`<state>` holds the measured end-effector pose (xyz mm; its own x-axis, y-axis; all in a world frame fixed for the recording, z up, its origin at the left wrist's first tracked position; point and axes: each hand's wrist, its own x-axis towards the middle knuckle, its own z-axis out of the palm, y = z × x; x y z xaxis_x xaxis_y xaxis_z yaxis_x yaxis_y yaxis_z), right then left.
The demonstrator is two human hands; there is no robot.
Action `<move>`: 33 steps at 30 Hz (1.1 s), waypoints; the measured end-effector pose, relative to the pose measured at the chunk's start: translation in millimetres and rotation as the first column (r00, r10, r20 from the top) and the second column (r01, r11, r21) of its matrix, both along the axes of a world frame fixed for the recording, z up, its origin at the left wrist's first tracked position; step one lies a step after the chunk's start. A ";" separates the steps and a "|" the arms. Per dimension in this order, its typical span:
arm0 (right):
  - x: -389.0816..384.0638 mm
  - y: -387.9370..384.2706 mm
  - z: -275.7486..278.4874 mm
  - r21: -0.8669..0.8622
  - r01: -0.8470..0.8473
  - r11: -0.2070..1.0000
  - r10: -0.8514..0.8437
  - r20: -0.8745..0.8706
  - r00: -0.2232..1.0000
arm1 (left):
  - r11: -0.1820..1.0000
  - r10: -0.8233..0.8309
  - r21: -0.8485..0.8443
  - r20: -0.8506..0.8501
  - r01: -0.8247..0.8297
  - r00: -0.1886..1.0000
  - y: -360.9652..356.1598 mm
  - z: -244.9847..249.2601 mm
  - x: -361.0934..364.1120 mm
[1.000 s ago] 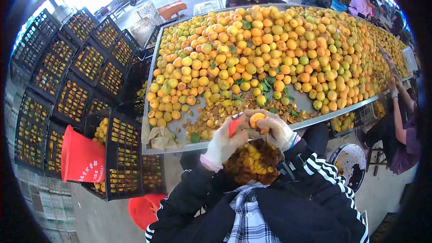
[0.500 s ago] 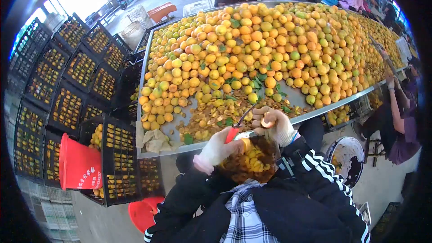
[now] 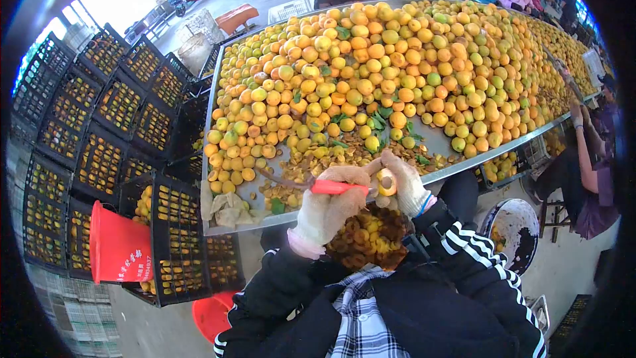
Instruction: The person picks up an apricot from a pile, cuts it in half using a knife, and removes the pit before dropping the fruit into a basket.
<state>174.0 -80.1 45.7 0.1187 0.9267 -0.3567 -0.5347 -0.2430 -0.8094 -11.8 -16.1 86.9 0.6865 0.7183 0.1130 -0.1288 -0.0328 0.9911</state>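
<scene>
My left hand [image 3: 321,215], in a pale knit glove, is closed around a red-handled tool [image 3: 336,187]. A thin dark prong points left from its handle; its other end is close to the fruit. My right hand [image 3: 405,180], also gloved, grips a yellow-orange fruit [image 3: 386,184] with a pale cut-looking patch. Below both hands, cut yellow fruit pieces [image 3: 371,232] fill a container at my lap, its rim mostly hidden. Just beyond the hands, brown-orange scraps [image 3: 318,162] lie on the metal table [image 3: 437,142].
Whole fruit [image 3: 371,66] is heaped across the table. Black crates of fruit [image 3: 119,99] are stacked at left, near a red bucket [image 3: 119,245]. A white bucket [image 3: 509,225] stands at right. Several people sit around the table, one in purple [image 3: 596,192] at right.
My left hand has turned, swinging the tool's dark prong from upward to leftward. The yellow piece by the left fingers is gone from there. The fruit in my right hand is turned differently.
</scene>
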 end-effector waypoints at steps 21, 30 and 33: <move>-28.7 57.5 -70.0 0.175 -0.056 0.983 0.019 0.209 0.978 | 0.835 0.535 -0.163 0.026 -0.525 0.844 49.2 -83.7 12.9; -19.6 9.3 -99.3 0.047 -0.679 0.733 0.389 0.790 0.474 | 0.831 0.463 -0.346 -0.006 -0.436 0.887 61.2 -121.5 -13.9; 37.2 39.9 -78.1 -0.099 -0.781 0.617 -0.041 0.987 -0.157 | 0.838 0.452 -0.289 -0.104 -0.462 0.886 33.8 -63.5 -3.3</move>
<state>211.2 -40.2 -32.4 -0.5269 0.8469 0.0719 0.7631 0.5086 -0.3988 -15.1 17.7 23.3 0.2714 0.9470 -0.1716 -0.1426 0.2159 0.9660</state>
